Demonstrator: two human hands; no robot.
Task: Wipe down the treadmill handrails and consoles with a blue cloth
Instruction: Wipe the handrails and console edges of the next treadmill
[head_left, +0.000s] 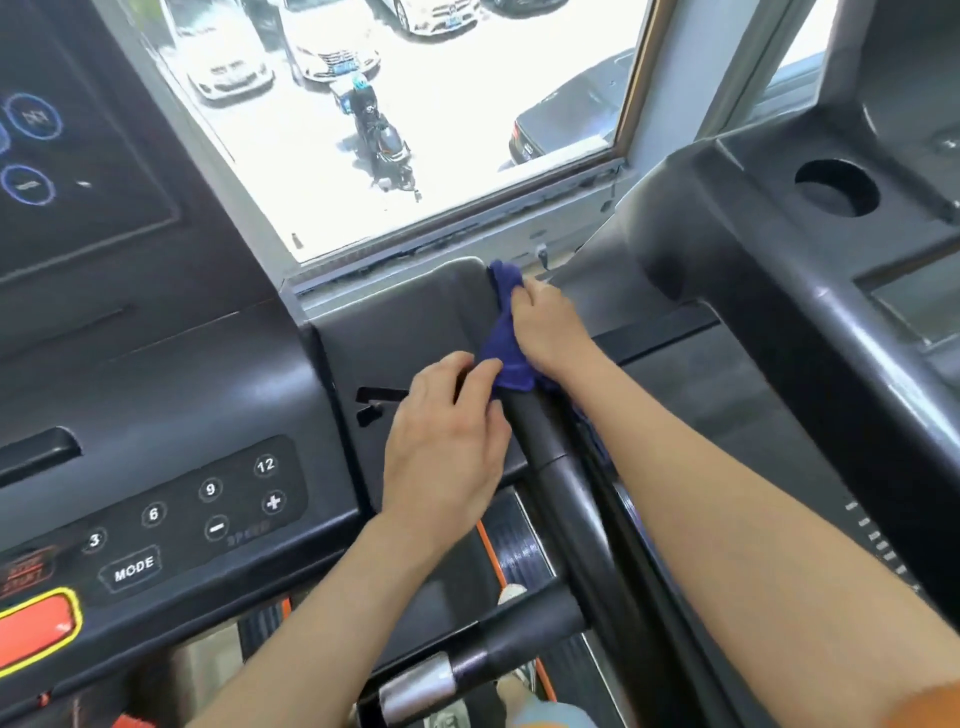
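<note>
The right hand (550, 325) lies just past the middle of the view towards 1 o'clock, palm down, its fingers curled over the top of a crumpled blue cloth (506, 358) and gripping it against the right-hand edge of the dark grey plastic console (395, 322). The cloth runs in a bunched strip from under those fingertips back towards 6 o'clock, along the inner side of the hand, and ends draped over the top of the black tubular handrail (550, 457), where rail and console meet. The left hand (447, 441) sits just at 7 o'clock from the cloth, against the left side of the handrail, its fingers loosely bent and pointing towards 1 o'clock; the index and middle fingertips (491, 370) touch the near end of the cloth, but whether they pinch it or only rest on it cannot be told. The two hands are close together, with the cloth between them. At 8 o'clock the console carries a black speed keypad with white numerals (208, 499) and a MODE key, and a red button ringed in yellow (31, 629) sits at the left edge. At 6 o'clock a short black grip with a silver metal band (421, 686) crosses below the forearms. At 2 o'clock stands a second grey treadmill console (779, 249) with a round cup hole (836, 187). At 12 o'clock a window (631, 93) looks onto parked cars and a scooter rider (379, 140).
</note>
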